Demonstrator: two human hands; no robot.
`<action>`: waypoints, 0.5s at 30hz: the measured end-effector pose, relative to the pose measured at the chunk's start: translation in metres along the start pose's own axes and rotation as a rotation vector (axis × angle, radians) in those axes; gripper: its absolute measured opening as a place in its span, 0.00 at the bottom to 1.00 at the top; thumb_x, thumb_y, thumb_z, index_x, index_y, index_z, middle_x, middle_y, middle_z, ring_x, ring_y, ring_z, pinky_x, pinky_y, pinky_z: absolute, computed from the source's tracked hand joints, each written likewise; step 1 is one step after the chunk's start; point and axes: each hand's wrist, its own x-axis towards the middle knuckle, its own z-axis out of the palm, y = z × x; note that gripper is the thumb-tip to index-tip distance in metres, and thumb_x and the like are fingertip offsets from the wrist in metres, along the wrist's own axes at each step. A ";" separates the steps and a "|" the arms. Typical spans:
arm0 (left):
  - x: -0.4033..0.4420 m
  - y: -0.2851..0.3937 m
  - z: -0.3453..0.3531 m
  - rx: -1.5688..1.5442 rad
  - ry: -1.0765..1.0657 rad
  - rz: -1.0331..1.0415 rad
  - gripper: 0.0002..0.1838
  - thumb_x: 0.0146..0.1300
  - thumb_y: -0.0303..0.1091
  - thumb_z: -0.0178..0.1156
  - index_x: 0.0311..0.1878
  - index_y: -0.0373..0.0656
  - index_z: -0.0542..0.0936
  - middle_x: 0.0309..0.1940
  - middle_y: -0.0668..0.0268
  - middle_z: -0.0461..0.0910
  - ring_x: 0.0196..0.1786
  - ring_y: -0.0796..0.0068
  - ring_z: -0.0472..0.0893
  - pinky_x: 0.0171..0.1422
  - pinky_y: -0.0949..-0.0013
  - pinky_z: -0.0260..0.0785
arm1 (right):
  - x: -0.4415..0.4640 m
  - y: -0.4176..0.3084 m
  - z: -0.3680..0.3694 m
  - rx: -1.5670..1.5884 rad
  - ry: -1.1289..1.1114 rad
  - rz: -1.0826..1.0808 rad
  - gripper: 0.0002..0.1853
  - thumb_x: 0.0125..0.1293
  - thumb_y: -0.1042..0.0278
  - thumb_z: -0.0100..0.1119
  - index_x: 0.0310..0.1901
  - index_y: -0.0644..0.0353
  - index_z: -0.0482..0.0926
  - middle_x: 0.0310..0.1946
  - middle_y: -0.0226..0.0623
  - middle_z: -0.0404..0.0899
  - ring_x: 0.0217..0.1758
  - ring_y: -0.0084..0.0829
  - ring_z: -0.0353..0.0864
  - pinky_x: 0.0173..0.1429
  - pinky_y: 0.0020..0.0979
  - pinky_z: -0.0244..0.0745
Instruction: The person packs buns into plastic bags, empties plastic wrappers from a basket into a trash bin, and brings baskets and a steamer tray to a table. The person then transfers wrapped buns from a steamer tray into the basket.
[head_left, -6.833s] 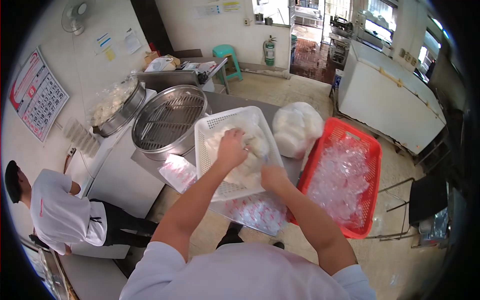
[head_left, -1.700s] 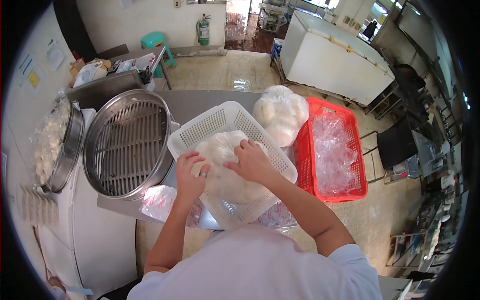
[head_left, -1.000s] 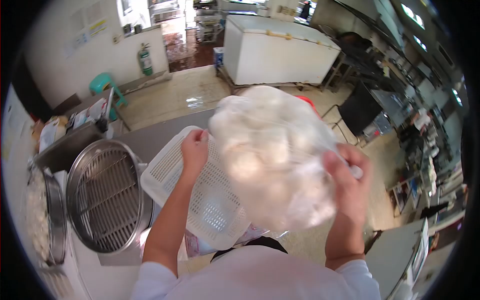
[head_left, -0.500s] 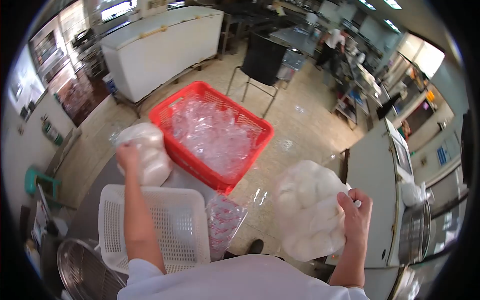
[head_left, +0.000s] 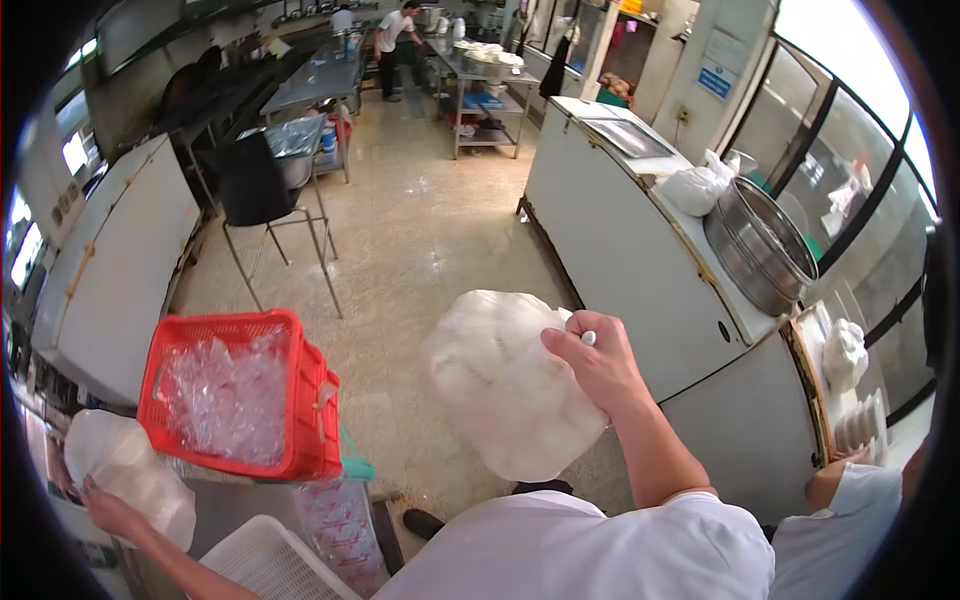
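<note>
My right hand (head_left: 600, 365) is closed on the gathered neck of a clear plastic bag (head_left: 505, 385) filled with white, rounded pieces that look like buns. A small white tip sticks out of that fist. The bag hangs in front of my body, above the tiled floor. At the far left, my left hand (head_left: 112, 508) grips a second, similar bag (head_left: 135, 470); whether it rests on the table cannot be told. Beside that bag stands a red basket (head_left: 310, 400) with crumpled clear plastic (head_left: 230, 395) in it. Nearer me is a white perforated basket (head_left: 265, 560), partly cut off.
A red-and-white printed plastic packet (head_left: 340, 525) lies by the white basket. To the right, a long white freezer (head_left: 620, 230) carries a steel steamer (head_left: 760, 245) and a white bag (head_left: 695, 188). A black chair (head_left: 250, 180) stands ahead. Another person's sleeve (head_left: 840, 530) shows at lower right.
The view has swung to the right, so the red basket and left bag now sit farther left. Both hands keep their bags. A person's sleeve has come into view at lower right.
</note>
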 end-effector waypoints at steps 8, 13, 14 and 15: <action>-0.061 0.275 -0.045 -0.980 -0.125 -0.477 0.21 0.74 0.42 0.50 0.56 0.37 0.82 0.55 0.60 0.80 0.59 0.63 0.77 0.68 0.62 0.67 | 0.087 0.101 -0.140 0.159 0.007 -0.029 0.21 0.65 0.56 0.69 0.25 0.66 0.76 0.21 0.34 0.75 0.28 0.25 0.74 0.32 0.35 0.70; -0.134 0.374 0.039 -1.151 -0.373 -0.489 0.20 0.68 0.49 0.60 0.49 0.39 0.82 0.50 0.60 0.79 0.57 0.60 0.76 0.67 0.60 0.66 | 0.133 0.152 -0.235 0.095 0.086 -0.044 0.22 0.65 0.55 0.69 0.26 0.68 0.76 0.23 0.36 0.76 0.29 0.26 0.75 0.32 0.35 0.71; -0.160 0.399 0.062 -1.175 -0.448 -0.450 0.19 0.68 0.48 0.60 0.46 0.40 0.82 0.48 0.61 0.79 0.56 0.60 0.77 0.66 0.60 0.67 | 0.141 0.160 -0.252 0.100 0.131 -0.030 0.22 0.65 0.55 0.69 0.26 0.68 0.76 0.23 0.36 0.76 0.29 0.26 0.76 0.32 0.35 0.71; -0.187 0.439 0.069 -1.225 -0.573 -0.476 0.17 0.66 0.46 0.60 0.44 0.41 0.80 0.45 0.62 0.79 0.53 0.61 0.77 0.64 0.60 0.68 | 0.149 0.167 -0.269 0.105 0.176 -0.019 0.22 0.65 0.55 0.70 0.26 0.68 0.76 0.23 0.36 0.76 0.29 0.26 0.76 0.32 0.35 0.71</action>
